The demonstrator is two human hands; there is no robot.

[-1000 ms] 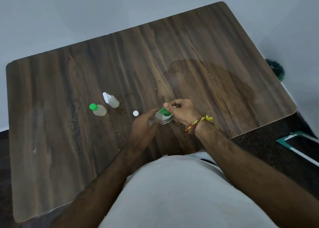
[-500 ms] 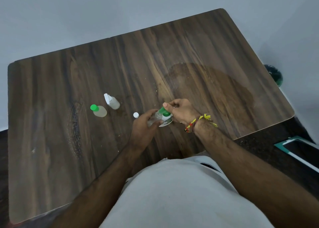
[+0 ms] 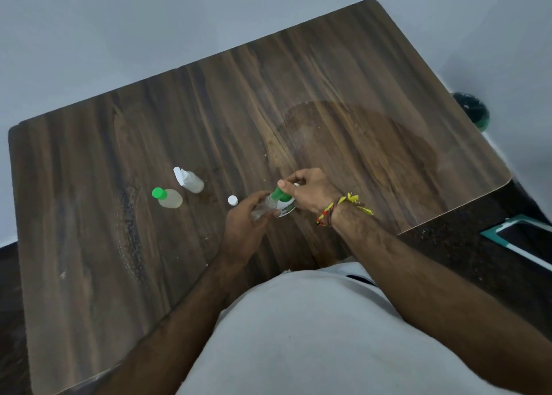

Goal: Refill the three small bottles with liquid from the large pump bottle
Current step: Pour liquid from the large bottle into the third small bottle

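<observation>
My left hand grips a small clear bottle near the middle of the wooden table. Right beside it stands the large pump bottle, white-labelled with a green pump head, and my right hand holds it with the thumb on the green pump. The pump nozzle points at the small bottle's mouth. A loose white cap lies just left of my left hand. Further left stand a small bottle with a green cap and a small bottle with an open white flip cap.
A large darker stain marks the table's right half. A dark green round object sits on the floor past the right edge, and a teal-edged flat object lies low at right. A pale wall is behind.
Both hands stay on the same two bottles in the same spot; only the camera view has shifted slightly.
</observation>
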